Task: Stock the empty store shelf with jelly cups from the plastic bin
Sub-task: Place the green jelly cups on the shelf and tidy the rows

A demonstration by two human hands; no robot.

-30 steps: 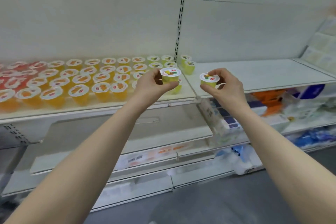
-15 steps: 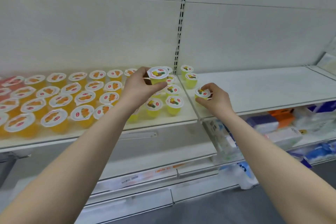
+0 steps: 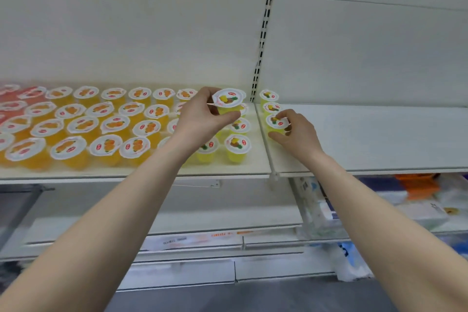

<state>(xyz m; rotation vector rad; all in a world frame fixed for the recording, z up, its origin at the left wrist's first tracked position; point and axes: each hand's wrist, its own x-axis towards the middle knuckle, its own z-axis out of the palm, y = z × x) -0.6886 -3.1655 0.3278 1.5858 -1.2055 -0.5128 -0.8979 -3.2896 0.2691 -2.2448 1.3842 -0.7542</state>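
- White metal store shelving: the left shelf [image 3: 255,159] is packed with orange and yellow cups [image 3: 109,123], the right shelf [image 3: 379,139] is mostly bare.
- Left hand [image 3: 200,121] pinches a small yellow plastic jelly cup with a foil lid [image 3: 228,101], raised over the left shelf's far right corner.
- Right hand [image 3: 298,134] grips a second yellow jelly cup [image 3: 275,121] at the right shelf's left edge.
- My guess is they're light with squashy walls and delicate lids, so hold the sides under the rim.

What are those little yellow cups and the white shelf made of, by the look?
Yellow cups: likely thin clear plastic, as the jelly colour shows through. Their film lids are printed, with slightly crinkled edges. Shelf: probably painted metal, smooth matt off-white; not certain.
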